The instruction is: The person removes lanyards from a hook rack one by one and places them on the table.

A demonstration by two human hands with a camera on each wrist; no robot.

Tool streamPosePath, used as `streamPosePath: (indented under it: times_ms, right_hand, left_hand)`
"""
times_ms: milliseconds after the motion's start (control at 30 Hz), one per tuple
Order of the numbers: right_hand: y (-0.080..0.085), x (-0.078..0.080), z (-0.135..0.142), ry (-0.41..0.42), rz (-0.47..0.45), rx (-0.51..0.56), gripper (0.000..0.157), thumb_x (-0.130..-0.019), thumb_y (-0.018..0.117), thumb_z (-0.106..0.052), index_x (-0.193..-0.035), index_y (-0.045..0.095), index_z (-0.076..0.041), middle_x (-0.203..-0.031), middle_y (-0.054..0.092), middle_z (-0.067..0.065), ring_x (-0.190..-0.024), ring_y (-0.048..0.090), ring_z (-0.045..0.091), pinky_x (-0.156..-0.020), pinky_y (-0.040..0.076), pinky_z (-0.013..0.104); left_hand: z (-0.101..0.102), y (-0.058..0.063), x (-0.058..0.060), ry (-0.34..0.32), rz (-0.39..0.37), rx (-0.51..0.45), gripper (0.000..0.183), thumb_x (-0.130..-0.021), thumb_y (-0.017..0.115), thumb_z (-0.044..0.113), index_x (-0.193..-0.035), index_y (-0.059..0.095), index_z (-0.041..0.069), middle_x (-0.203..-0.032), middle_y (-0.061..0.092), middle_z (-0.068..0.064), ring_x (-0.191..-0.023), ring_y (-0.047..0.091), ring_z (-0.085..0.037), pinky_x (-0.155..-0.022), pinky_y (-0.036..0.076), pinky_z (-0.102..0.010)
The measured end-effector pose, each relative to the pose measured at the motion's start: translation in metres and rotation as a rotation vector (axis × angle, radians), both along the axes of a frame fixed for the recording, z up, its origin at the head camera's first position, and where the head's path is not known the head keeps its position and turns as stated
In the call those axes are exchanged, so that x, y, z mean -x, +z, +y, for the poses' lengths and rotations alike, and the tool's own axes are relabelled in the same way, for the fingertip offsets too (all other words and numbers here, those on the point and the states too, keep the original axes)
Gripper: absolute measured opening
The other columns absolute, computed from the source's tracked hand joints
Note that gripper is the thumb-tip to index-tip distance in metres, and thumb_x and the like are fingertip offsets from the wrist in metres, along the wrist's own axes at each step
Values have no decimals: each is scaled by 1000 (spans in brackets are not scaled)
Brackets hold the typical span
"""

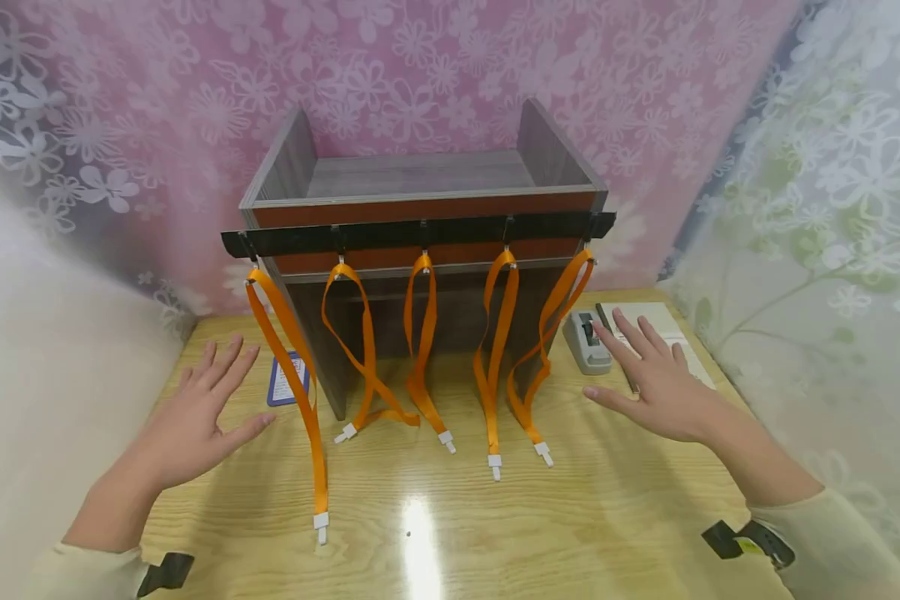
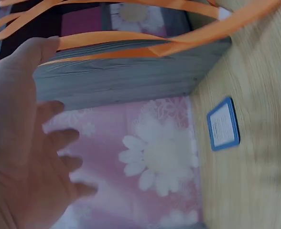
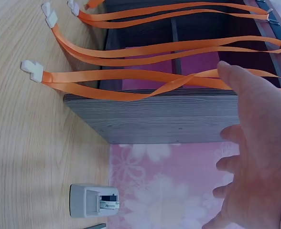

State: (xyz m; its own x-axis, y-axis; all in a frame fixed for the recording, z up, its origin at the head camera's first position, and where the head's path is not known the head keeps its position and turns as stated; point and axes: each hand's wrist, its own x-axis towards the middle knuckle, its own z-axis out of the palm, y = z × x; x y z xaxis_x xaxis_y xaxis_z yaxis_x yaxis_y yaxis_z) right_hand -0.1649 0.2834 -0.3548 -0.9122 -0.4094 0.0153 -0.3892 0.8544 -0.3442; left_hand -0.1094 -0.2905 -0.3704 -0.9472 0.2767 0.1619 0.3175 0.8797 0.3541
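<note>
Both hands are raised over the table with fingers spread and hold nothing. My left hand point(image 1: 195, 417) is to the left of the leftmost orange lanyard point(image 1: 317, 442), near a blue-framed card point(image 1: 288, 379) lying on the table. On the other side, my right hand point(image 1: 660, 387) hovers beside a small grey device point(image 1: 588, 343) and an open notebook point(image 1: 671, 333), partly covering the notebook. Several orange lanyards with white clips hang from hooks on a black strip point(image 1: 382, 235) across the front of a grey wooden shelf point(image 1: 427, 175). The lanyard second from left point(image 1: 367, 358) is twisted, its white clip near the tabletop.
The shelf stands at the back of the wooden table point(image 1: 540, 533) against a pink flowered wall covering point(image 1: 435, 67). Pale wall coverings flank the table at left and right. The black strip sticks out past both sides of the shelf.
</note>
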Motion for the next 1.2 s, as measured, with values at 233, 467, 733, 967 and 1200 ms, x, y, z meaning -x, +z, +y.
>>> streamPosePath:
  times_ms: [233,467,733,967,1200]
  right_hand:
    - [7,4,-5,36,26,156,79,-100,60,-40,-162,12,-30,-169,6,6,-154,11,42,-110,24,73]
    - [9,10,-12,43,114,294,69,-100,62,-26,-160,27,-22,-163,32,10,-147,35,29,-113,42,34]
    - [9,22,-24,44,266,628,56,-92,67,2,-145,53,-9,-117,64,-21,-103,60,-8,-84,48,3]
    - [19,27,-31,6,241,786,43,-92,65,5,-136,60,3,-99,68,-18,-86,67,-2,-76,54,9]
    - [20,32,-37,103,238,919,36,-90,65,11,-126,65,9,-94,71,-10,-76,67,3,-71,56,13]
  left_hand:
    - [-8,-3,17,-173,49,-374,64,-102,53,5,-160,27,18,-163,27,-15,-146,32,-4,-115,27,-10]
    - [-5,-8,38,-85,54,-619,51,-103,54,6,-152,43,12,-153,46,-14,-130,49,7,-97,46,-8]
    - [21,3,50,40,-73,-776,47,-98,66,20,-141,57,5,-125,69,9,-107,64,8,-88,54,-13]
    - [43,6,56,-37,-57,-891,39,-95,68,8,-131,63,-3,-105,74,18,-100,70,-1,-84,58,-19]
    - [53,2,54,85,-38,-892,35,-95,69,14,-123,68,-7,-92,74,20,-89,71,-2,-80,59,-18]
